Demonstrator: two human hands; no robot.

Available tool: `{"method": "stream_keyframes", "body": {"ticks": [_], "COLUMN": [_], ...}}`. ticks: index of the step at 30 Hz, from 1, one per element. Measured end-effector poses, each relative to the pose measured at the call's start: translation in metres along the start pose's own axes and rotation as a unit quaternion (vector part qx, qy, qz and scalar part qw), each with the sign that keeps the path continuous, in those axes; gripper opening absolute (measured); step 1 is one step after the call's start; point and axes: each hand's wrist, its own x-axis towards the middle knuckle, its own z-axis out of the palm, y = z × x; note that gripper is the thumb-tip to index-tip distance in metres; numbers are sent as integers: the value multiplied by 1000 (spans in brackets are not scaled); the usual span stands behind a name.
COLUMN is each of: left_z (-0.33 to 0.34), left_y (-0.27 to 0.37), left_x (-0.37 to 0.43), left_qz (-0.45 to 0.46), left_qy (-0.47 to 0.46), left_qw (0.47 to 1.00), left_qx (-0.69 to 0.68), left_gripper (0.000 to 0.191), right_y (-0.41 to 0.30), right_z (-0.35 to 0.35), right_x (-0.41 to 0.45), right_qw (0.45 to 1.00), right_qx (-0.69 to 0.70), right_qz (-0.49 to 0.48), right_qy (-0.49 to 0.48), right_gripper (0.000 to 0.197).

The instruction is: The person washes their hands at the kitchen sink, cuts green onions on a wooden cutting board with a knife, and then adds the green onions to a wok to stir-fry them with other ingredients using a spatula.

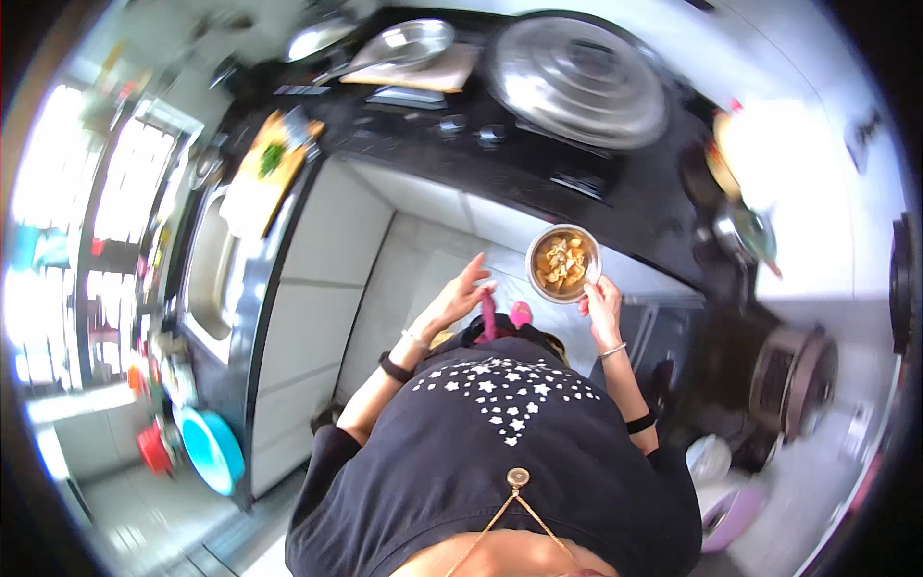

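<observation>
My right hand (603, 303) grips the rim of a round stainless steel bowl (532, 261), held out in front of my body above the floor. Pale brown and yellowish pieces of food (562, 264) lie in the bowl, perhaps in some liquid; what food they are I cannot tell. My left hand (459, 294) is held in the air to the left of the bowl, fingers apart, touching nothing that I can see. A bracelet and a dark band circle each of my arms.
Ahead, a large lidded steel pan (580, 83) stands on the black stove counter (433, 155), beside a steel pan (414, 43). Chopped greens (271, 159) lie on a wooden cutting board (288, 177) by the sink (213, 267). A blue basin (213, 451) is at lower left, a cooker-like appliance (786, 382) at right.
</observation>
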Motion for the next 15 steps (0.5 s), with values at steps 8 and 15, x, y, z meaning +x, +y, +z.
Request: {"method": "stream_keyframes", "body": {"ticks": [8, 15], "left_z": [-100, -171], "left_y": [-41, -135], "left_x": [-131, -276], "left_qz": [-76, -84], "left_qy": [298, 644], "left_qw": [948, 720], "left_qx": [-80, -245], "left_gripper": [21, 18], "right_y": [-38, -26], "right_z": [232, 396], "right_x": [-34, -95], "right_qw": [927, 811], "right_qx": [-129, -163], "right_qz": [-40, -17], "right_qy": [-349, -561], "right_gripper": [12, 48]}}
